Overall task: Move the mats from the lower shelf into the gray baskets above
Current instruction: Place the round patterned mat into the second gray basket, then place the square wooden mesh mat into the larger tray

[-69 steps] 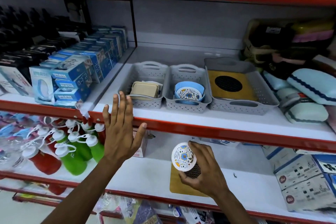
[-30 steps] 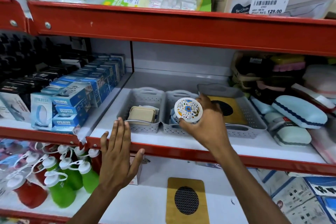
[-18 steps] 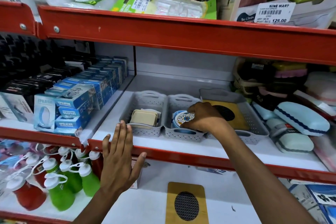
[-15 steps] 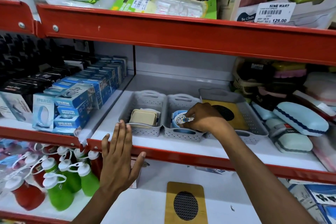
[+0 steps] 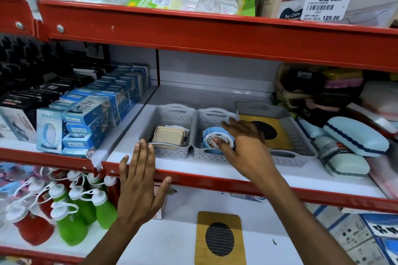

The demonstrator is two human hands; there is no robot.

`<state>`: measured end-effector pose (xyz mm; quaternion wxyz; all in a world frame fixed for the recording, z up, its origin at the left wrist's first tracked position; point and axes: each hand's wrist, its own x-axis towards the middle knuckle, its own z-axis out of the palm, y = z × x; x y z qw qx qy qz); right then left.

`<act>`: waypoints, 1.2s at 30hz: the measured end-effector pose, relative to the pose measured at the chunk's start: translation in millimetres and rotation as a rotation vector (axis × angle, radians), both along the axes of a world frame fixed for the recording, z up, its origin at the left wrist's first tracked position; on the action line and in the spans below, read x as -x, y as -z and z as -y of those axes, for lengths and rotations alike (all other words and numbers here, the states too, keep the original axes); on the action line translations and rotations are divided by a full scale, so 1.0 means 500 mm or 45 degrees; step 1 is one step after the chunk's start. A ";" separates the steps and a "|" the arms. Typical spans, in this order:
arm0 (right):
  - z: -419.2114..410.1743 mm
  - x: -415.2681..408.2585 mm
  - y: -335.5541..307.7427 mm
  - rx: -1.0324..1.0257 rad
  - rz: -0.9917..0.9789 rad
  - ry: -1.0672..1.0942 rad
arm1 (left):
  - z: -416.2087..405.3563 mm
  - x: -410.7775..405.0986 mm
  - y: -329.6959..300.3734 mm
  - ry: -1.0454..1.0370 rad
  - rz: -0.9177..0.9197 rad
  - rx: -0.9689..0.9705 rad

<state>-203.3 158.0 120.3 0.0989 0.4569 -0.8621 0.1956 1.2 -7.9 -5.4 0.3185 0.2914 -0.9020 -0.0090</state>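
The round patterned mat (image 5: 218, 140) has left the right hand (image 5: 245, 146), which now spreads empty over the middle gray basket (image 5: 212, 155) where it lies. The left hand (image 5: 139, 185) rests flat, grasping nothing, on the red shelf edge (image 5: 215, 180). The remaining rectangular yellow mat (image 5: 219, 239) lies below both hands, roughly between them, long axis running away from the person, its near end cut off.

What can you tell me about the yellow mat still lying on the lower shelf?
The yellow mat is a flat rectangle with rounded corners, mustard or wood-toned, with a dark oval mesh-like patch in its middle. It lies flat on the white lower shelf, long side running toward the camera; its near edge is cut off by the frame. Nothing rests on it and neither hand touches it. A matching mat already lies in the large gray basket on the shelf above.
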 end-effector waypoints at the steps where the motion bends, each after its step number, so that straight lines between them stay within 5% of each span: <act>1: -0.017 -0.014 0.016 0.133 -0.037 -0.034 | -0.001 0.000 0.001 -0.004 -0.001 0.003; 6: -0.098 -0.044 0.145 0.523 -0.432 -0.283 | -0.004 0.002 0.003 -0.019 -0.016 0.034; 12: -0.179 -0.035 0.352 0.285 -0.583 -0.445 | -0.004 0.005 0.006 -0.041 -0.025 0.060; 24: -0.221 -0.034 0.613 -0.543 0.199 -0.103 | -0.012 0.007 0.010 -0.044 -0.098 0.060; 32: -0.230 -0.044 0.679 -0.676 0.377 0.078 | -0.032 -0.001 0.022 0.013 -0.168 0.044; 36: -0.242 -0.048 0.701 -0.633 0.502 0.163 | -0.134 -0.023 0.125 0.274 -0.216 0.026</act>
